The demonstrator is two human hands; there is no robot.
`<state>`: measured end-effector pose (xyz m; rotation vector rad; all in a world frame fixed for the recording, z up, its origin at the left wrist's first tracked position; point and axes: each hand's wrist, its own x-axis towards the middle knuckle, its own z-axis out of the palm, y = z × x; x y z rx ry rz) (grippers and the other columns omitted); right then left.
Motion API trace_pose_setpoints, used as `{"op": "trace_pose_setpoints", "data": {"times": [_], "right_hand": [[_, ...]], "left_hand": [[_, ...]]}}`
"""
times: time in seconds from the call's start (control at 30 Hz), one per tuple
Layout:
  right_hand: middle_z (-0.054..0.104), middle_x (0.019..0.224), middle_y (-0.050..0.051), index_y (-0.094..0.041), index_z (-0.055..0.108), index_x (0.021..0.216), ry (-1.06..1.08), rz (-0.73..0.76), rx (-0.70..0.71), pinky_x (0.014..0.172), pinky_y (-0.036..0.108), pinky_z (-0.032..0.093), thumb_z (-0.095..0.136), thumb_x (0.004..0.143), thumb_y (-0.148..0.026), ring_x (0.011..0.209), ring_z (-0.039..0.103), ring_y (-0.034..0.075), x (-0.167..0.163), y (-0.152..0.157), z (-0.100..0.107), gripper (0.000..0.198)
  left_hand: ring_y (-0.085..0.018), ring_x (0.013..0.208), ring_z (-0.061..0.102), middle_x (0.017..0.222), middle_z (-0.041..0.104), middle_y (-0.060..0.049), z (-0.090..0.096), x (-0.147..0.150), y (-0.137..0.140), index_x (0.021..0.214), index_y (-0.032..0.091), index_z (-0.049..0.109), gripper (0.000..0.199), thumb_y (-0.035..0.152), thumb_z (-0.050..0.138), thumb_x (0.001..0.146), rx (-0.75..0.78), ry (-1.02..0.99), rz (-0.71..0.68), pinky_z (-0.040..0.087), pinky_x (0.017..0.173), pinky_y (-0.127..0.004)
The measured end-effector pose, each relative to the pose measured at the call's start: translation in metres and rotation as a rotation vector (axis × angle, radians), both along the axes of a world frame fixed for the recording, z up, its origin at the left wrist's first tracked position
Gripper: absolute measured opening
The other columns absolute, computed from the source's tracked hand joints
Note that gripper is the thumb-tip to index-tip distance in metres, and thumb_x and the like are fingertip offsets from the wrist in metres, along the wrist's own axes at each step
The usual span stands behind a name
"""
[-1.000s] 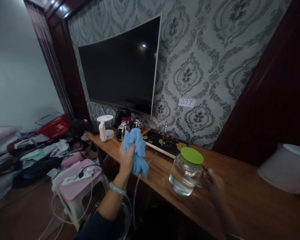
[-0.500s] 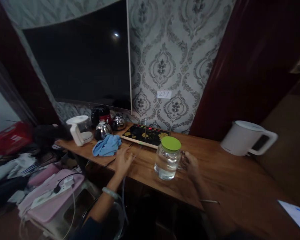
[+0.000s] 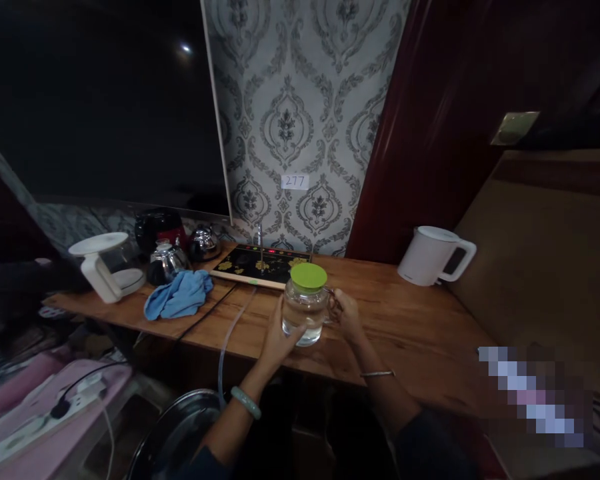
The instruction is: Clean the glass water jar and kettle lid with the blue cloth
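A clear glass pitcher (image 3: 305,312) with a flat green lid (image 3: 309,275) holds water and stands upright near the front edge of the wooden table (image 3: 380,327). My right hand (image 3: 347,313) is closed around its handle on the right side. Against the pitcher's left wall and lower front lies my left hand (image 3: 280,338), its thumb across the glass; the other fingers are partly hidden behind it. Just beyond the pitcher sits a black tea stove (image 3: 255,261) with gold flowers and a small upright spout.
A blue cloth (image 3: 180,295), a white-handled glass pot (image 3: 105,270) and steel kettles (image 3: 167,260) occupy the left side. A white electric kettle (image 3: 430,255) stands at the right rear. A clear hose (image 3: 225,350) drops over the table edge toward a metal basin (image 3: 175,427).
My left hand has come from the table's front edge onto the pitcher's left side. My right hand keeps its hold on the handle. The camera view has turned right.
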<state>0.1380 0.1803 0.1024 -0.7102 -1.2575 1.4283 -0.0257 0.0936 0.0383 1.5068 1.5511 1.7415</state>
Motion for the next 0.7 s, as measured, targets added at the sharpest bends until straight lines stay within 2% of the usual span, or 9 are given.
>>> {"op": "trace_pose_setpoints", "data": {"times": [0.2, 0.37, 0.57, 0.7], "right_hand": [[0.036, 0.043, -0.008, -0.022, 0.051, 0.055, 0.005, 0.010, -0.016, 0.039, 0.021, 0.022, 0.065, 0.061, -0.080, 0.039, 0.028, 0.007, 0.000, 0.003, -0.001, 0.060], [0.038, 0.044, -0.009, -0.022, 0.053, 0.058, 0.013, 0.017, -0.013, 0.041, 0.020, 0.026, 0.068, 0.060, -0.078, 0.041, 0.031, 0.006, 0.004, 0.001, 0.001, 0.059], [0.037, 0.041, -0.009, -0.022, 0.049, 0.052, 0.000, 0.020, 0.017, 0.039, 0.020, 0.025, 0.074, 0.053, -0.076, 0.039, 0.031, 0.005, 0.007, 0.000, 0.009, 0.060], [0.034, 0.039, -0.009, -0.023, 0.046, 0.050, -0.013, -0.004, 0.049, 0.038, 0.019, 0.023, 0.072, 0.059, -0.074, 0.037, 0.029, 0.005, 0.010, 0.001, 0.011, 0.059]], "left_hand": [[-0.030, 0.131, 0.053, 0.145, 0.052, -0.017, -0.012, 0.003, 0.006, 0.150, 0.020, 0.033, 0.094, 0.050, 0.074, 0.071, -0.079, -0.061, -0.053, 0.041, 0.111, -0.047], [-0.030, 0.129, 0.055, 0.139, 0.057, -0.015, -0.016, 0.003, 0.006, 0.147, 0.021, 0.038, 0.092, 0.046, 0.077, 0.069, -0.144, -0.068, -0.065, 0.044, 0.107, -0.045], [-0.031, 0.131, 0.054, 0.139, 0.057, -0.016, -0.018, 0.003, 0.006, 0.145, 0.020, 0.040, 0.090, 0.047, 0.076, 0.067, -0.116, -0.084, -0.045, 0.042, 0.109, -0.047], [-0.032, 0.129, 0.055, 0.137, 0.059, -0.016, -0.024, 0.004, 0.012, 0.144, 0.020, 0.041, 0.089, 0.048, 0.076, 0.067, -0.115, -0.088, -0.023, 0.044, 0.107, -0.047]]}}
